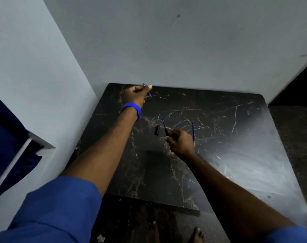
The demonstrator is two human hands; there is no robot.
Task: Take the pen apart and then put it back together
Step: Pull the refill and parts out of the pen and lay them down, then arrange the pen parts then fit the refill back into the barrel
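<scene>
My left hand (137, 94) reaches to the table's far left corner and is closed around a small blue pen part (149, 94), which sticks out above and below the fingers. Near the middle of the table, my right hand (180, 142) grips a dark pen barrel with a thin blue refill (164, 125) pointing up and away. A black pen cap (157, 130) lies flat just left of the right hand. Another thin blue refill (193, 133) lies on the table just right of that hand.
The black marble-patterned table (237, 137) stands in a corner, with pale walls (166, 41) behind it and to its left. A blue curtain (7, 141) hangs at the left. Bare toes (196, 234) show on the dark floor below the table's near edge.
</scene>
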